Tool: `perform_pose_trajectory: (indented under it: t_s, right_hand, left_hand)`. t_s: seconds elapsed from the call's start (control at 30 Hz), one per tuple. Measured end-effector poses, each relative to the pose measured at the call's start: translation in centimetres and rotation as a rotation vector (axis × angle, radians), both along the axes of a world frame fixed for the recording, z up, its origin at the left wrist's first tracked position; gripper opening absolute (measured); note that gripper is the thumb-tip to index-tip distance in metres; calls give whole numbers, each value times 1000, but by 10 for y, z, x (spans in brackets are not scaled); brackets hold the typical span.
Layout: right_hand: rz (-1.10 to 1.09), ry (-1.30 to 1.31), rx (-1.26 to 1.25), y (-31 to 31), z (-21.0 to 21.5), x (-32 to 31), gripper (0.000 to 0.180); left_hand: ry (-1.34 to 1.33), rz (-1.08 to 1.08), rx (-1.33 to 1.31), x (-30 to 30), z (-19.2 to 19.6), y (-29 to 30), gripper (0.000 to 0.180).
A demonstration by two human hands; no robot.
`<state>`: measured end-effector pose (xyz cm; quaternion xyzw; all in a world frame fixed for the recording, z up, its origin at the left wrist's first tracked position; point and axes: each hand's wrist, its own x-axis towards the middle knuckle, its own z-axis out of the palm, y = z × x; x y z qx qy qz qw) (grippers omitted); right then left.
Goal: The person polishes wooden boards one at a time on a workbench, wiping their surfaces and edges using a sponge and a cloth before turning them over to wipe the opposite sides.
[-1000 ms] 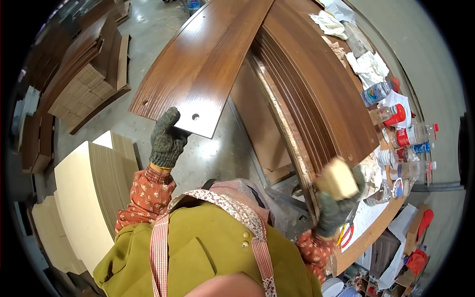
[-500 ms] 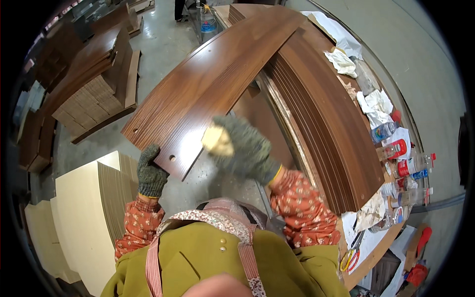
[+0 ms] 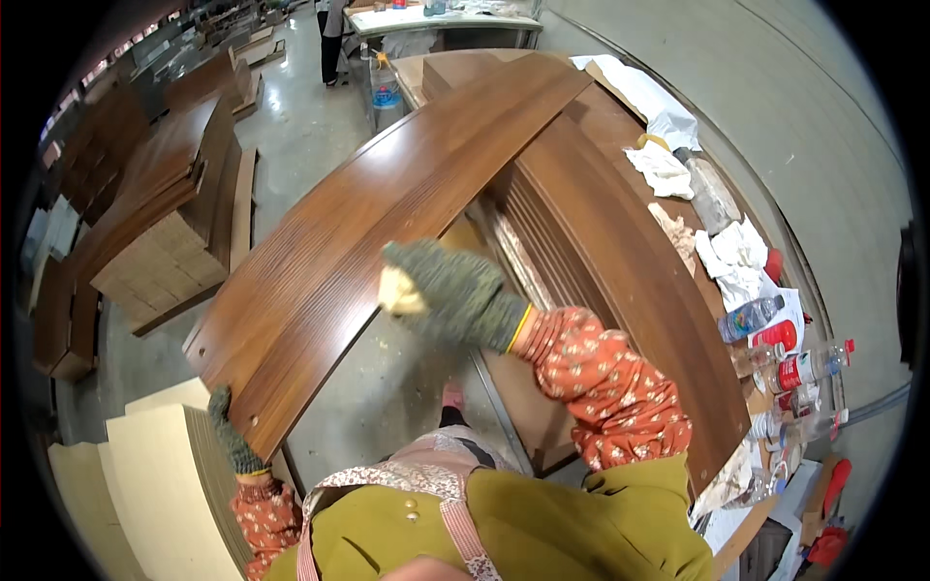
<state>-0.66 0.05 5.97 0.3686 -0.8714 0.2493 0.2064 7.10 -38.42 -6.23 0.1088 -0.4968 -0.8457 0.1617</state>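
Note:
A long brown wood-grain panel (image 3: 358, 232) slants from the near left to the far right, its far end resting across a stack of similar panels (image 3: 620, 261). Small round holes show near its close end. In a dark knitted glove, my left hand (image 3: 232, 436) grips that end at the corner, fingers partly hidden. My right hand (image 3: 460, 295), gloved alike, is closed on a pale yellow wad (image 3: 399, 290), perhaps cloth or sponge. It is at the panel's right edge; whether the wad touches the surface I cannot tell.
Cream boards (image 3: 160, 474) are stacked at the near left, with more brown panels (image 3: 160, 194) behind. On the right, the bench bears crumpled white paper (image 3: 736, 252) and plastic bottles (image 3: 751, 318). A person (image 3: 331, 44) stands far off beside a white-topped table (image 3: 446, 19).
The panel's near end has come down and left, along with my left hand. My right hand with the pale wad has shifted slightly left. The view takes in more of the far background.

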Motion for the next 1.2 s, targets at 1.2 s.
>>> perform_pose_trajectory:
  t_s: [1.2]
  right_hand:
    - [-627, 76, -30, 129, -13, -246, 39]
  left_hand:
    - [184, -283, -900, -348, -35, -236, 43]
